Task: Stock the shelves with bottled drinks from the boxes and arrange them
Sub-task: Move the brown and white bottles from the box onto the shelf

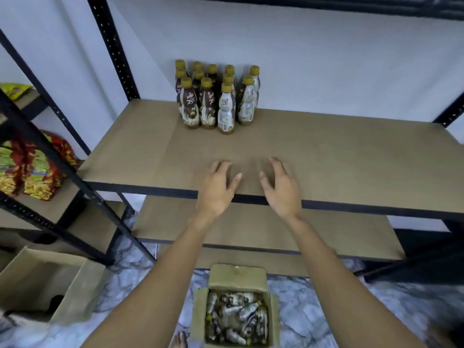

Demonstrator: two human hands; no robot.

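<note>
- The left hand (218,187) and right hand (281,189) are hovering side by side over the front edge of the shelf (351,159). Both are holding nothing, palms facing down, fingers loosely spread and slightly curled.
- The bottles (216,96) are standing upright in a tight cluster at the back of that shelf, ahead of the hands and a little to the left. They are sitting well apart from both hands, with the left hand marginally nearer.
- The spare bottles (236,317) are lying jumbled in the box (237,275) on the floor (313,310), below the hands and between the forearms. Their long axes are running mostly flat.
- Judging by the task, the coming move is likely heading down into the box, which is lying about equally near either hand. Each bottle taken will be needing a turn to upright.
- The bottles are looking like waisted plastic, with gold caps and glossy brown-and-white sleeves.
- The shelf is showing a matte brown board on a black perforated metal frame.
- The box is plain cardboard with its flaps hanging open.
</note>
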